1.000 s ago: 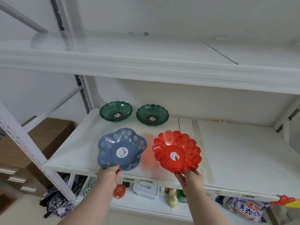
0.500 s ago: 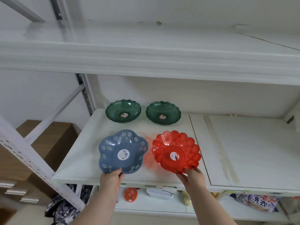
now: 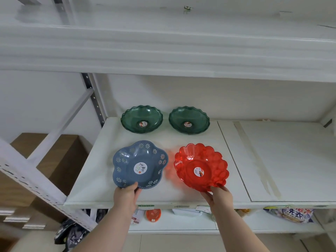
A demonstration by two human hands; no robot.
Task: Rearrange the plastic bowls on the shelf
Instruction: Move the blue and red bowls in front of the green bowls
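My left hand grips the near rim of a blue flower-shaped bowl with white daisy prints, over the front left of the white shelf. My right hand pinches the near rim of a clear red scalloped bowl, tilted toward me just right of the blue one. Two dark green scalloped bowls stand side by side at the back of the shelf, the left green bowl and the right green bowl. Each bowl has a round sticker in its centre.
A second white board covers the shelf's right half. An upper shelf hangs overhead. A perforated metal post and diagonal brace stand at the left. Below are a detergent bag, a small orange item and a white box.
Both bowls have moved a little farther onto the shelf with my hands still on their rims. The red bowl sits lower and less tilted. My view has shifted left and closer.
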